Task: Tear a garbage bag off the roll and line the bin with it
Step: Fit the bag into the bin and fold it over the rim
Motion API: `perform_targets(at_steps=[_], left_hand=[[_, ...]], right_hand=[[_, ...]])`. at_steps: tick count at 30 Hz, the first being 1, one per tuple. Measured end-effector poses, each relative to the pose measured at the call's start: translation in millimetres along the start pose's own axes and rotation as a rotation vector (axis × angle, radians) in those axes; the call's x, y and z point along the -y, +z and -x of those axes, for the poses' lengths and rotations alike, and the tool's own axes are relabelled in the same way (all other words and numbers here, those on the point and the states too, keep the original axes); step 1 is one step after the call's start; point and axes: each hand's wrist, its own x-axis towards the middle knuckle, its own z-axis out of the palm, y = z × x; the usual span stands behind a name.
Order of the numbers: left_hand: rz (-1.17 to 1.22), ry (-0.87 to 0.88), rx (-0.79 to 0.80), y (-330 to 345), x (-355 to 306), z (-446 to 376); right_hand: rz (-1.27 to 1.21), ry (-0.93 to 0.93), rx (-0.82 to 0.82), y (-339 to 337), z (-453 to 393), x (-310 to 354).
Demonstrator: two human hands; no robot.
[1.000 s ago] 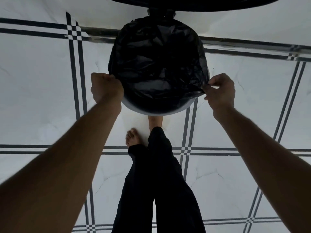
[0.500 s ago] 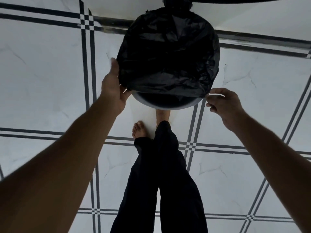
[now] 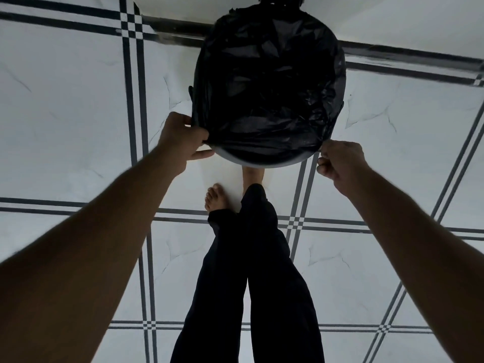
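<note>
A black garbage bag [image 3: 267, 82] lies spread inside and over the round bin, whose pale grey rim [image 3: 264, 163] shows bare along the near edge. My left hand [image 3: 180, 140] grips the bag's edge at the bin's near-left side, fingers curled round the plastic. At the near-right side my right hand [image 3: 339, 159] pinches the bag's edge beside the rim. The bag's edge runs between the two hands just above the bare rim. No roll of bags is in view.
The bin stands on a white marble-look tiled floor [image 3: 65, 113] with dark double lines. My legs in black trousers [image 3: 251, 271] and bare feet [image 3: 216, 197] stand just before the bin. A dark object [image 3: 277, 0] sits behind the bin at the top edge.
My left hand, open against the bin's left side half a second ago, now grips the bag's edge lower down. My right hand has closed on the bag's edge at the right.
</note>
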Motion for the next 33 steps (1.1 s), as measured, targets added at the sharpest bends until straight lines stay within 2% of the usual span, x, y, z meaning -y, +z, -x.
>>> perform_targets(at_steps=[4,8,14,21,24,28,33], left_hand=[[-0.133,0.006,0.039,0.9,2.1,-5.3],[-0.278,0.034,0.078,-4.7,7.0,-8.7],[-0.417,-0.089,0.235,-8.1,5.8,-12.9],[-0.239,-0.029,0.129,-5.7,3.9,-21.3],[-0.265,0.053,0.040,-6.1,14.9,-25.5],[-0.425,0.267,-0.047,-6.9,31.5,-26.6],[-0.459,0.341,-0.031,-9.2,31.7,-35.2]], right_hand=[[0.181,-0.097,-0.032,-0.7,-4.7,-3.8],[0.104,-0.092,0.063,-7.8,-12.6,-8.8],[0.175,-0.091,0.130,-15.5,-23.6,-16.1],[0.037,-0.098,0.124,-4.2,-28.3,-10.2],[0.050,-0.101,0.111,-4.4,-28.2,-9.3],[0.012,-0.063,0.137,-5.0,-30.0,-10.8],[0.049,0.025,0.095,-1.4,-34.2,-2.6]])
